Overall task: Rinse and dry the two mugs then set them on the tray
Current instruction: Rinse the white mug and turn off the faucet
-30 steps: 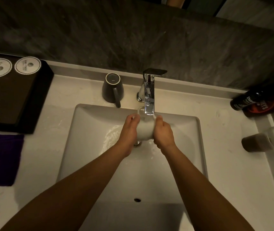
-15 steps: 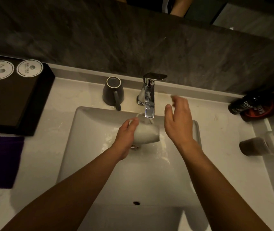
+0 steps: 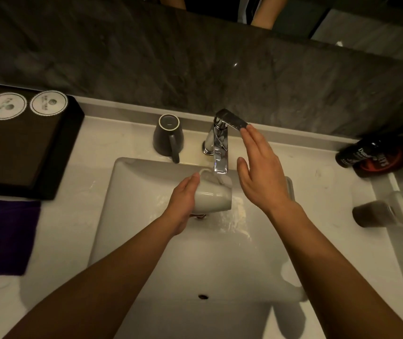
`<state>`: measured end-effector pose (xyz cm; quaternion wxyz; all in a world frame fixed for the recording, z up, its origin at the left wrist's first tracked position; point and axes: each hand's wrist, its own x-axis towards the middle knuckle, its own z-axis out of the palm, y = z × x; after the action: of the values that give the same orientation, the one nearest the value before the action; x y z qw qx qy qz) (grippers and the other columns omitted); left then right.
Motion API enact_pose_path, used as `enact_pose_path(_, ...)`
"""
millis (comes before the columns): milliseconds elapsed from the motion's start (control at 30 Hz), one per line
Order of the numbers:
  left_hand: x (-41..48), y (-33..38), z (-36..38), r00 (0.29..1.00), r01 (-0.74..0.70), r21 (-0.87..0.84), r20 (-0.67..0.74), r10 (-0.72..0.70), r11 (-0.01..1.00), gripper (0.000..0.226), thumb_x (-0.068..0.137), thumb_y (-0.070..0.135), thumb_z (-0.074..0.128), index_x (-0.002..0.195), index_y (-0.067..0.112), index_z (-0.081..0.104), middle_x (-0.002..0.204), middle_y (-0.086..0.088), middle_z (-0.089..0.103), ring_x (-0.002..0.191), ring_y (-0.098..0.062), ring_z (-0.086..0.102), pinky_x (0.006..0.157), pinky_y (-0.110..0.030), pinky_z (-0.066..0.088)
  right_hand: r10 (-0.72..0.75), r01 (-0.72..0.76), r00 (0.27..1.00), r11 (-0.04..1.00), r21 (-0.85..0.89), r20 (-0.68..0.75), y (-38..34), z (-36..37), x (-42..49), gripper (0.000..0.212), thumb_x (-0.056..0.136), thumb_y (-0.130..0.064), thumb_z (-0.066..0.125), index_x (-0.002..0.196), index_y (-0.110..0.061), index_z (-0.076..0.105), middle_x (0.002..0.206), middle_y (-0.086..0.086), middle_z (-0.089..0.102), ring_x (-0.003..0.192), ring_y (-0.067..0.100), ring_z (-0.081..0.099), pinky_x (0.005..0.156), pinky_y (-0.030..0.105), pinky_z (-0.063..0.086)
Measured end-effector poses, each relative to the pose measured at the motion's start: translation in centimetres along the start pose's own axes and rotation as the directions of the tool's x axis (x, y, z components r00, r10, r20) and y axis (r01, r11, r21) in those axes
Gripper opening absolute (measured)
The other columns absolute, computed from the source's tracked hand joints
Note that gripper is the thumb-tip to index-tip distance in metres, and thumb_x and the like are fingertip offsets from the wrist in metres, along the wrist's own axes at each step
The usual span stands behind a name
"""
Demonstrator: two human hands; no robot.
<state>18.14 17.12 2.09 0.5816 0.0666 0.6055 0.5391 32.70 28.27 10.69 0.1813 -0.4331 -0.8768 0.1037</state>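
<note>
Two mugs show: the left hand (image 3: 183,204) grips the white mug (image 3: 213,198) on its side under the faucet (image 3: 220,152) over the sink (image 3: 127,216) (water runs), the dark mug (image 3: 167,137) stands inverted behind, and the right hand (image 3: 259,172), fingers spread, touches the lever (image 3: 232,121), well apart from the black tray (image 3: 19,148).

A second ago both hands clasped the pale grey ceramic mug (image 3: 213,198) under the chrome tap spout (image 3: 220,155). Now the right hand (image 3: 259,174) has let go and risen, its fingertips (image 3: 245,132) touching the flat chrome tap lever (image 3: 232,119). The left hand (image 3: 183,201) alone holds the mug, tipped on its side.
</note>
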Motion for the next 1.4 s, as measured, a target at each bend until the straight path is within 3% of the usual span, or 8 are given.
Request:
enact_pose_path(233,-0.3,0.9,-2.2,0.979,0.149,0.078,0.127,-0.158,0.986,0.042,0.091,0.057,0.067,0.115,0.022,0.072,0.100,-0.006,0.076,0.084,-0.025,0.074,0.061,-0.042,0.060,-0.181,0.167,0.980,0.973,0.158,0.078,1.9,1.2,-5.4,0.046,0.094,0.000,0.057,0.138,-0.014,0.060,0.146,0.011,0.060,0.135,0.028,0.053,0.112,0.044,0.047)
enact_pose_path(367,-0.8,1.7,-3.7,0.937,0.210,0.201,0.237,-0.256,0.957,0.053,0.086,0.061,0.068,0.120,0.022,0.072,0.106,-0.009,0.077,0.095,-0.030,0.071,0.069,-0.041,0.059,-0.346,0.308,0.881,0.937,0.164,0.322,1.4,2.0,-6.6,0.045,0.090,-0.003,0.075,0.133,-0.012,0.068,0.146,0.012,0.061,0.126,0.037,0.061,0.099,0.045,0.055)
enact_pose_path(600,-1.2,2.8,-6.8,0.895,0.332,0.221,0.232,-0.380,0.917,0.066,0.073,0.066,0.077,0.119,0.020,0.066,0.104,-0.013,0.078,0.090,-0.032,0.076,0.074,-0.052,0.062,-0.513,0.460,0.808,0.857,0.233,0.289,-0.5,2.6,-6.1,0.026,0.087,-0.012,0.082,0.112,-0.007,0.077,0.111,0.011,0.076,0.094,0.036,0.072,0.077,0.042,0.062)
enact_pose_path(767,-2.2,3.0,-9.3,0.949,0.276,0.020,0.153,-0.275,0.961,0.062,0.086,0.071,0.063,0.120,0.019,0.067,0.094,-0.010,0.077,0.072,-0.023,0.073,0.057,-0.035,0.056,-0.503,0.453,0.831,0.859,0.238,0.236,-3.8,3.3,-4.9,0.011,0.088,-0.012,0.081,0.097,-0.009,0.074,0.090,0.008,0.074,0.078,0.032,0.068,0.066,0.042,0.058)
enact_pose_path(933,-3.3,3.7,-13.3,0.995,0.083,-0.195,-0.039,-0.092,0.977,0.060,0.097,0.058,0.056,0.135,0.012,0.061,0.127,-0.020,0.069,0.102,-0.040,0.074,0.066,-0.044,0.063,-0.410,0.345,0.886,0.894,0.285,0.214,-8.8,5.0,-2.6,0.019,0.099,-0.026,0.068,0.098,-0.007,0.073,0.088,0.009,0.072,0.079,0.031,0.066,0.068,0.033,0.047)
enact_pose_path(1067,-4.7,3.8,-17.2,0.917,-0.214,0.014,-0.343,0.206,0.977,0.027,0.104,0.030,0.059,0.107,0.004,0.068,0.111,-0.025,0.072,0.090,-0.031,0.077,0.075,-0.041,0.064,-0.293,0.216,0.930,0.924,0.316,0.221,-12.7,7.0,-0.6,0.020,0.101,-0.030,0.064,0.099,-0.012,0.072,0.089,0.007,0.072,0.080,0.028,0.064,0.069,0.037,0.048)
enact_pose_path(1233,-6.7,1.9,-21.9,0.748,-0.168,0.824,-0.251,0.614,0.542,0.020,0.101,0.026,0.061,0.118,0.018,0.068,0.128,-0.004,0.064,0.117,-0.022,0.062,0.102,-0.035,0.048,-0.046,-0.045,0.964,0.943,0.331,0.262,-17.3,10.0,2.7,0.025,0.103,-0.036,0.060,0.095,-0.015,0.069,0.087,0.005,0.071,0.080,0.025,0.065,0.074,0.046,0.057)
enact_pose_path(1400,-7.0,-0.6,-24.8,0.837,0.020,0.984,-0.112,0.535,0.175,0.066,0.106,0.047,0.036,0.163,0.017,0.020,0.173,-0.005,0.013,0.160,-0.021,0.007,0.129,-0.043,0.009,0.141,-0.223,0.952,0.927,0.301,0.272,-20.0,12.7,6.1,0.028,0.104,-0.036,0.058,0.101,-0.012,0.071,0.094,0.012,0.074,0.087,0.031,0.069,0.076,0.042,0.056)
